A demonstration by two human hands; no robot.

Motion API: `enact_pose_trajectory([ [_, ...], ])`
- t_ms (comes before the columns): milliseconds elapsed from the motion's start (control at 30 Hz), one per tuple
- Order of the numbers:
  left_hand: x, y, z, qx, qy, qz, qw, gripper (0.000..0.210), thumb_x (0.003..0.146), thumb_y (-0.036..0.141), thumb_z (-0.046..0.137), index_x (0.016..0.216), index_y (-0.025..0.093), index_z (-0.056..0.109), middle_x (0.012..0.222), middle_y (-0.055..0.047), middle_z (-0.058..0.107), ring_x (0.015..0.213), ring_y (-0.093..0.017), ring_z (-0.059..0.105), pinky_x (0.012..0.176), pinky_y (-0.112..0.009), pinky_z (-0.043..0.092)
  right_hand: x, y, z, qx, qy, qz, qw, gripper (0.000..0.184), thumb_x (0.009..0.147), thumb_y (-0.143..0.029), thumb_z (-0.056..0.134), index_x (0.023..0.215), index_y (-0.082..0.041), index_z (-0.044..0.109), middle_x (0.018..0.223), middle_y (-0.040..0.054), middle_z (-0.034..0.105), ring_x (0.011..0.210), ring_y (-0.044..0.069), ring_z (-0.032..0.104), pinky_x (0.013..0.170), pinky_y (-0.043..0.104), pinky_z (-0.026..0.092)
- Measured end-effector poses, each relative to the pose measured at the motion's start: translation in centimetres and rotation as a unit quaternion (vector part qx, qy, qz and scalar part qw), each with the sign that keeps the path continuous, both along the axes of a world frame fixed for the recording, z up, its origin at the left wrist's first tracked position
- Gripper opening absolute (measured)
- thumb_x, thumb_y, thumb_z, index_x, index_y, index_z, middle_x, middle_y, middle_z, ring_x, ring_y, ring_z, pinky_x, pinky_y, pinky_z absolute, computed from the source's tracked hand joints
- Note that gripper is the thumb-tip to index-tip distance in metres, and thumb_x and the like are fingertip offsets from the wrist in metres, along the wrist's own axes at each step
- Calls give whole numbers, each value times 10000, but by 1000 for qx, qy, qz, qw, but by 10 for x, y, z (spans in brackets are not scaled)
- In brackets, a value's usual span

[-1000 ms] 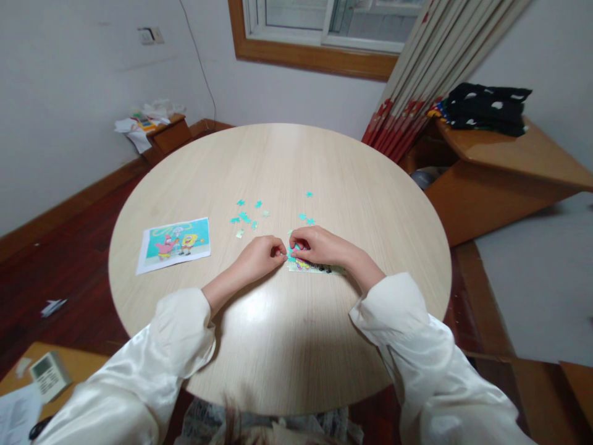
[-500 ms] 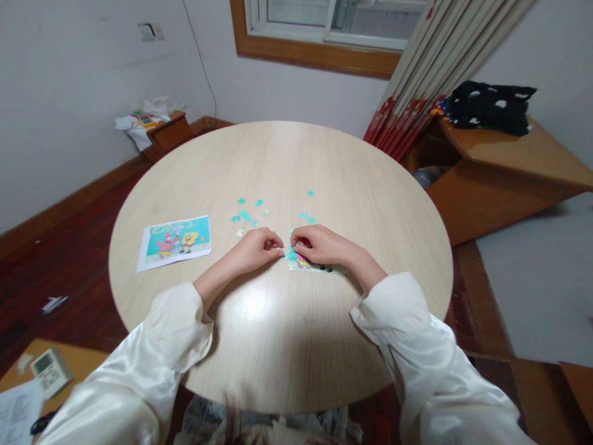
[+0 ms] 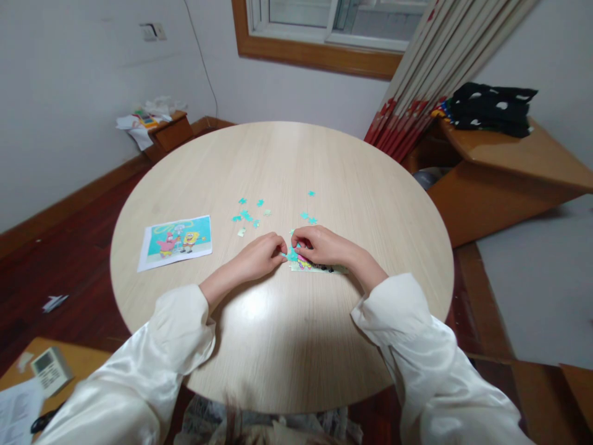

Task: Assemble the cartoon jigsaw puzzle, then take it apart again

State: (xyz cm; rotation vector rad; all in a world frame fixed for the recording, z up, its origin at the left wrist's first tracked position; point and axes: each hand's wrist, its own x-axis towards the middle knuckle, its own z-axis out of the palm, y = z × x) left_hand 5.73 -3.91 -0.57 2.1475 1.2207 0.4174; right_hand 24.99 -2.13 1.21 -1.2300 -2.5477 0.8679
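A partly joined jigsaw puzzle [image 3: 303, 262], teal, pink and pale green, lies on the round wooden table [image 3: 287, 334]. My left hand [image 3: 265, 254] is at its left edge, thumb and forefinger pinched around a small teal puzzle piece [image 3: 284, 255]. Over the upper part of the puzzle rests my right hand [image 3: 322, 244], fingers curled and closed; whatever is under its fingertips is hidden, as is much of the puzzle. Several loose puzzle pieces [image 3: 246, 216] lie beyond my left hand, and a few teal pieces [image 3: 304, 216] lie beyond my right.
A printed cartoon picture [image 3: 178, 243] lies on the table's left side. Left of the table is a lower surface with a white device [image 3: 52, 371] and papers [image 3: 21, 408]. A wooden cabinet [image 3: 504, 179] with dark cloth [image 3: 492, 110] stands at the right.
My left hand has moved slightly right, its fingertips closing together at the puzzle's left edge. My right hand stays over the puzzle.
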Motion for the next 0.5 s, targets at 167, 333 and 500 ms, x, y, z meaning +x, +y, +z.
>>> enact_pose_trajectory([
  [167,0,0,3,-36,-34,-15,999,36,796,165,561,765,162,579,633,30,529,590,-113,461,580,-237,346,0,0,0,3,-2,-1,1000,113,781,-102,505,796,-157,602,646,-21,506,597,101,416,604,242,304],
  [333,-12,13,2,-27,-71,33,997,62,813,167,538,789,151,593,673,5,585,619,-113,494,593,-231,360,-1,0,-1,-7,8,-6,1000,131,781,-85,486,779,-158,595,624,-25,504,580,97,409,606,243,309],
  [500,-24,28,1,-7,-44,77,996,120,817,151,509,776,142,621,713,-27,643,659,-132,553,645,-252,403,1,3,-4,-10,51,-23,998,122,808,-124,465,770,-163,574,651,-15,526,602,104,441,625,245,339],
])
